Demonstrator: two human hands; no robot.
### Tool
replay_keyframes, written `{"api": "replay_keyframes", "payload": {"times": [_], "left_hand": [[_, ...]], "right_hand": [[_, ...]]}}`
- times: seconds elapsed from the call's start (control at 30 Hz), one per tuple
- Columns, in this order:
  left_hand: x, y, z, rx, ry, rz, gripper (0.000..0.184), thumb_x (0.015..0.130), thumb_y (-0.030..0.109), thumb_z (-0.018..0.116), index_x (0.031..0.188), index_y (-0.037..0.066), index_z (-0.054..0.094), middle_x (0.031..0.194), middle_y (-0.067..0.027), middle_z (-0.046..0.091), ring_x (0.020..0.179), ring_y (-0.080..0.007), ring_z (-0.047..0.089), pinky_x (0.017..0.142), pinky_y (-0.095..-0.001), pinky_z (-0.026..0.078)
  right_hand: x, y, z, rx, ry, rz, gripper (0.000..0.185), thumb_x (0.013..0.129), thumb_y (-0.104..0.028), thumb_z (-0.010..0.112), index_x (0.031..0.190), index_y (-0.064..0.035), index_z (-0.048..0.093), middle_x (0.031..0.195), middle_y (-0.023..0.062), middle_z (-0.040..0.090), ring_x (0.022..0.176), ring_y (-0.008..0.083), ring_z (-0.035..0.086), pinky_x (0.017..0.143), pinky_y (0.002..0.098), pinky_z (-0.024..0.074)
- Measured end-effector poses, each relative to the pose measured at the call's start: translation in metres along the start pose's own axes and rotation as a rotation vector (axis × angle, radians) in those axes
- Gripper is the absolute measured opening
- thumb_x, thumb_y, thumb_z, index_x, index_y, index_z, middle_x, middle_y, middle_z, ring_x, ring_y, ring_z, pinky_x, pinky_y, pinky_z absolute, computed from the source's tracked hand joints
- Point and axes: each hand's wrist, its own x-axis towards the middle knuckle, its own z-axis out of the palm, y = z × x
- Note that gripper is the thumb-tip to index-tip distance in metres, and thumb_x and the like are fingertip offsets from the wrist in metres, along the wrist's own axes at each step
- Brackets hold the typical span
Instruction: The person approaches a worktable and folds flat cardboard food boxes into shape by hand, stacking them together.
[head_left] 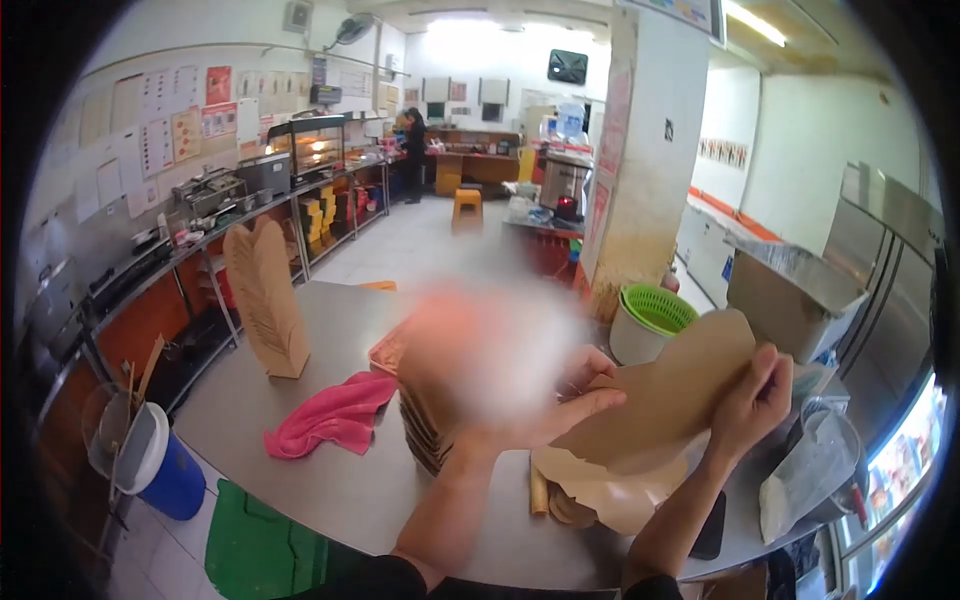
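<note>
My right hand (755,398) grips the right edge of a brown cardboard sheet (660,410) with a wavy outline, held tilted above the steel table (340,500). At the sheet's left edge, my left hand (575,405) has its thumb and fingers closed on it. Under the raised sheet lie more loose cardboard pieces (625,495) and a small brown roll (539,490). Left of my left forearm sits a stack of brown cardboard (425,435), partly hidden by a blurred patch. A pink cloth (335,415) is spread beside that stack.
A tall brown cardboard bundle (265,300) stands at the table's left. A black phone (709,530) and a clear plastic bag (810,475) lie at the right. Blue bucket (165,475), green basket (657,307) and steel container (795,290) surround the table. A person (414,155) stands far back.
</note>
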Motion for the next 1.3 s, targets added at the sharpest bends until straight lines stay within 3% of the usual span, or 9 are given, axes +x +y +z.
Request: {"api": "replay_keyframes", "payload": {"times": [0.2,0.27,0.37,0.53,0.63,0.83,0.93,1.07,1.3], "left_hand": [[0.012,-0.031,0.012,0.131,0.068,-0.030,0.019,0.091,0.006,0.076,0.106,-0.003,0.073,0.092,-0.0042,0.076,0.084,-0.0055,0.068,0.074,-0.0223,0.053],[0.016,-0.033,0.013,0.335,0.062,0.119,0.018,0.091,0.006,0.076,0.106,-0.004,0.073,0.091,-0.0044,0.076,0.083,-0.0058,0.068,0.073,-0.0222,0.053],[0.023,-0.030,0.015,0.090,0.249,-0.072,0.015,0.091,0.005,0.074,0.103,-0.004,0.073,0.086,-0.0059,0.076,0.078,-0.0062,0.068,0.067,-0.0220,0.054],[0.026,-0.040,0.015,0.008,0.335,-0.026,0.017,0.092,0.002,0.072,0.107,-0.004,0.069,0.095,-0.0073,0.076,0.084,-0.0077,0.070,0.072,-0.0231,0.056],[0.020,-0.033,0.012,-0.017,0.256,0.025,0.026,0.093,-0.002,0.069,0.118,-0.004,0.064,0.107,-0.0084,0.073,0.095,-0.0098,0.069,0.081,-0.0256,0.056],[0.005,-0.013,0.005,0.000,-0.061,0.049,0.051,0.092,-0.007,0.065,0.139,0.000,0.048,0.118,-0.0086,0.067,0.114,-0.0147,0.064,0.096,-0.0288,0.052],[0.006,-0.020,0.003,-0.045,-0.003,-0.142,0.052,0.089,-0.007,0.070,0.137,0.000,0.050,0.117,-0.0090,0.067,0.113,-0.0151,0.064,0.098,-0.0294,0.052],[0.009,-0.042,-0.006,-0.032,0.091,0.246,0.045,0.087,-0.006,0.074,0.128,0.001,0.056,0.109,-0.0085,0.070,0.108,-0.0151,0.067,0.093,-0.0292,0.053],[-0.002,-0.032,-0.012,0.448,0.104,0.397,0.026,0.082,-0.007,0.077,0.104,0.000,0.066,0.094,-0.0056,0.073,0.085,-0.0132,0.069,0.078,-0.0271,0.055]], "right_hand": [[-0.007,0.042,0.019,-0.006,-0.183,0.280,0.030,0.100,-0.018,0.067,0.079,-0.0026,0.052,0.069,-0.0004,0.047,0.066,0.0103,0.041,0.059,0.0278,0.0355],[-0.008,0.044,0.027,-0.085,-0.116,0.067,0.021,0.095,-0.016,0.073,0.086,-0.0017,0.060,0.082,0.0060,0.059,0.075,0.0183,0.054,0.071,0.0325,0.0445],[-0.004,0.019,0.029,-0.165,-0.124,-0.186,0.021,0.087,-0.013,0.079,0.095,-0.0003,0.064,0.097,0.0124,0.063,0.084,0.0259,0.061,0.081,0.0338,0.0478],[-0.009,-0.022,0.019,0.141,-0.735,-0.197,0.043,0.074,-0.011,0.087,0.113,-0.0035,0.070,0.117,0.0134,0.066,0.103,0.0294,0.066,0.088,0.0375,0.0536],[-0.018,-0.032,0.024,0.151,-0.806,-0.173,0.053,0.072,-0.011,0.088,0.122,-0.0077,0.072,0.125,0.0115,0.066,0.109,0.0294,0.067,0.089,0.0390,0.0555],[-0.018,-0.037,0.017,0.130,-0.776,-0.159,0.051,0.070,-0.010,0.088,0.119,-0.0074,0.074,0.118,0.0102,0.069,0.105,0.0282,0.068,0.086,0.0368,0.0564],[-0.017,-0.040,0.013,0.125,-0.784,-0.178,0.049,0.070,-0.010,0.088,0.117,-0.0075,0.075,0.113,0.0093,0.070,0.103,0.0273,0.069,0.084,0.0359,0.0567],[-0.013,-0.038,0.008,0.156,-0.839,-0.255,0.048,0.070,-0.009,0.088,0.116,-0.0076,0.076,0.109,0.0090,0.071,0.100,0.0258,0.069,0.082,0.0349,0.0570],[-0.007,-0.048,0.002,0.297,-0.798,-0.132,0.038,0.066,-0.006,0.089,0.103,-0.0065,0.078,0.103,0.0081,0.072,0.093,0.0245,0.071,0.079,0.0340,0.0577]]}}
